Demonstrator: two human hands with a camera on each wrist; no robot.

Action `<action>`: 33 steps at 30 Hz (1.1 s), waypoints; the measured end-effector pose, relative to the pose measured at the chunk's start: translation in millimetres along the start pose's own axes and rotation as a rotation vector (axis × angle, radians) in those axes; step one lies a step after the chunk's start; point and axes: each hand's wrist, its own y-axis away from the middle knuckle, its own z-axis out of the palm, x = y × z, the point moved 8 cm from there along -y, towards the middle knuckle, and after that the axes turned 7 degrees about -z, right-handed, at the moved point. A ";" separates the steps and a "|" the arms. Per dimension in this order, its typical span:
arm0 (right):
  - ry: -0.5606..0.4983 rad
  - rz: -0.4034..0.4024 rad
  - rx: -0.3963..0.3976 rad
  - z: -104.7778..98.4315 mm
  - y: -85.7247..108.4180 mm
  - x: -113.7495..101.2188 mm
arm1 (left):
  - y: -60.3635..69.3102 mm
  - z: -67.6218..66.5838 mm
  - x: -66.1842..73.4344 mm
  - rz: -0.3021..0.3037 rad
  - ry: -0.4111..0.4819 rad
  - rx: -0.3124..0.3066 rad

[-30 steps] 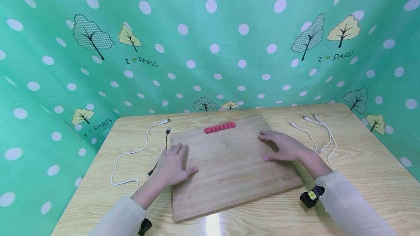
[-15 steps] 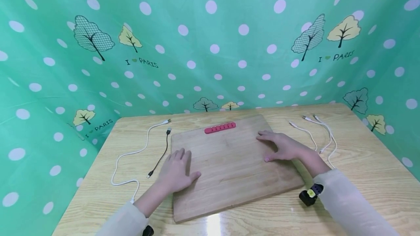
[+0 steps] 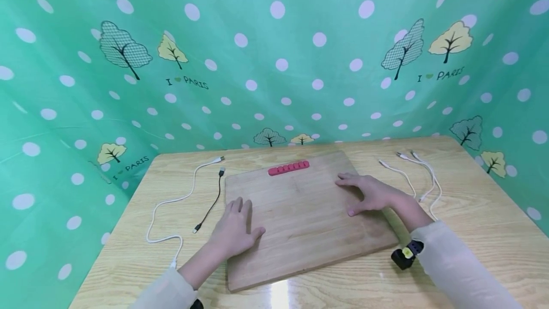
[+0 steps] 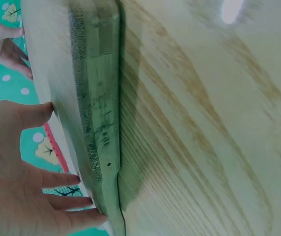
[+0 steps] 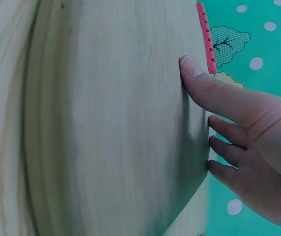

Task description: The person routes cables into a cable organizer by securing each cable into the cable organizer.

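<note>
- Sleeves, both pale, come in at my bottom edge: the left sleeve (image 3: 165, 291) and the right sleeve (image 3: 456, 261), with a black wrist camera (image 3: 402, 257) by the right cuff.
- Under them I have a light tabletop (image 3: 343, 287) with wavy wood grain; a white glare patch (image 3: 279, 293) shines just in front of the board.
- The wooden board (image 3: 300, 223) lies flat mid-table, turned askew; my left wrist view shows its thick edge with a small dark hole.
- My left hand (image 3: 235, 230) is spread wide on the board's left part, thumb well apart from the fingers.
- My right hand (image 3: 369, 193) sits at the board's right side in a wide grip, thumb on the wood and fingers slightly bent.
- Left of the board I see a short black USB cable (image 3: 210, 210) and, farther out, a long white USB cable (image 3: 165, 202) in loose bends.
- To the right, beyond the right hand, three white cables (image 3: 403, 172) curve side by side.
- A red slotted strip (image 3: 289, 168) lies on the board near its far edge.
- Behind the table hangs a green curtain (image 3: 296, 61) with white dots, printed trees, "I PARIS" lettering around a heart, and a cream band on top.
</note>
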 end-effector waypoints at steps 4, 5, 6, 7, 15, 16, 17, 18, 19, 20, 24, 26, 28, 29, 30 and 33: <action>0.002 0.003 0.007 -0.2 -1.0 0.0 | -0.6 0.6 -0.5 -0.015 0.022 -0.007; 0.003 0.004 0.008 0.1 -1.3 0.1 | -0.9 0.8 -0.7 -0.019 0.025 -0.011; 0.006 0.007 0.010 0.2 -1.6 0.2 | -1.1 0.9 -0.7 -0.021 0.028 -0.014; 0.009 0.009 0.012 0.2 -2.1 0.3 | -1.5 0.7 -0.5 -0.022 0.028 -0.016; 0.023 0.052 0.031 -0.3 -3.9 0.6 | -7.0 -1.9 3.4 0.012 -0.031 -0.023; 0.026 0.058 0.034 -0.3 -3.8 0.3 | -7.8 -2.2 3.7 0.018 -0.040 -0.023; 0.030 0.064 0.037 -0.2 -3.5 0.1 | -8.8 -2.7 3.9 0.023 -0.050 -0.020; 0.033 0.071 0.041 -0.1 -3.3 0.0 | -9.8 -3.2 4.1 0.029 -0.060 -0.018; 0.037 0.077 0.045 0.0 -2.8 -0.2 | -10.8 -3.7 4.3 0.033 -0.068 -0.015; 0.041 0.081 0.048 0.0 -2.2 -0.6 | -11.9 -3.9 4.3 0.035 -0.072 -0.014; 0.058 0.089 0.066 -0.2 0.0 -2.1 | -15.7 -4.6 4.3 0.041 -0.065 -0.019; 0.067 0.086 0.075 -0.1 0.7 -3.3 | -17.0 -3.9 3.3 0.038 -0.062 -0.027; 0.074 0.083 0.082 0.3 0.7 -4.5 | -17.9 -3.1 1.9 0.036 -0.065 -0.036; 0.077 0.084 0.084 0.8 0.7 -4.9 | -18.3 -2.7 1.0 0.035 -0.068 -0.040; 0.077 0.087 0.086 1.2 0.8 -5.2 | -18.8 -2.4 0.3 0.036 -0.074 -0.041; 0.077 0.099 0.088 2.5 0.9 -6.0 | -20.2 -2.9 -1.2 0.043 -0.082 -0.042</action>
